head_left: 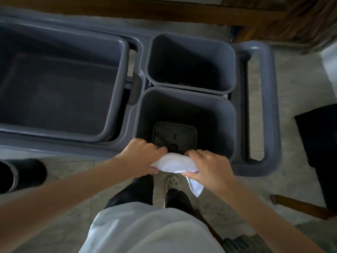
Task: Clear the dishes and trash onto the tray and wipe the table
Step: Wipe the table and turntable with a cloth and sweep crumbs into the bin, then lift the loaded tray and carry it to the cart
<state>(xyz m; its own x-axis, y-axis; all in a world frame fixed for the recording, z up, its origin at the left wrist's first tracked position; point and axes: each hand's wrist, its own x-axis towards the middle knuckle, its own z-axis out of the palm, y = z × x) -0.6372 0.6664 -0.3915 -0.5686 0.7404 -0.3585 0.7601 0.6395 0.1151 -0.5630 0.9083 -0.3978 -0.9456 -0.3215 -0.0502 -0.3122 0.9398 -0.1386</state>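
Left hand (144,156) and right hand (206,167) pinching white cloth (173,164) (bunched), over near bin (228,114) rim

Item count: one grey cart (269,106); one large tub (116,73); two square bins, far bin (191,41) and near bin (186,96); one white cloth (173,164); two hands, left hand (140,156) and right hand (207,166).

No readable text, label or number anywhere.
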